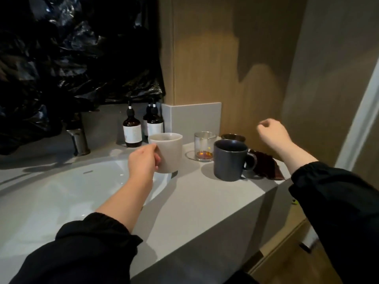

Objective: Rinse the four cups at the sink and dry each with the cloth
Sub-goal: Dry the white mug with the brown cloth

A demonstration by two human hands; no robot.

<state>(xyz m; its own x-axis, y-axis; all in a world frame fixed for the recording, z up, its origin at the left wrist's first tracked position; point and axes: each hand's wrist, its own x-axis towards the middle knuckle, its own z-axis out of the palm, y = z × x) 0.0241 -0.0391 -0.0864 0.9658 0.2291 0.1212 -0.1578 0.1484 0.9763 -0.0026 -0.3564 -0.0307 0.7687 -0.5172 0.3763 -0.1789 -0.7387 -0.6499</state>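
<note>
My left hand (143, 160) grips a pale grey cup (169, 152) at the right rim of the white sink (61, 191); the cup appears slightly lifted. On the counter to its right stand a clear glass (205, 146) with a little amber liquid, a dark blue mug (230, 160) with its handle to the right, and a small dark cup (233, 137) behind the mug. A dark reddish cloth (266, 167) lies by the mug's handle. My right hand (271, 133) hovers above the cloth, fingers loosely curled, holding nothing.
A metal tap (79, 140) stands behind the basin. Brown pump bottles (132, 131) stand at the back by a grey splash panel. Black plastic sheeting (78, 54) hangs above. The grey counter (194, 201) ends at the right; a wood wall rises behind.
</note>
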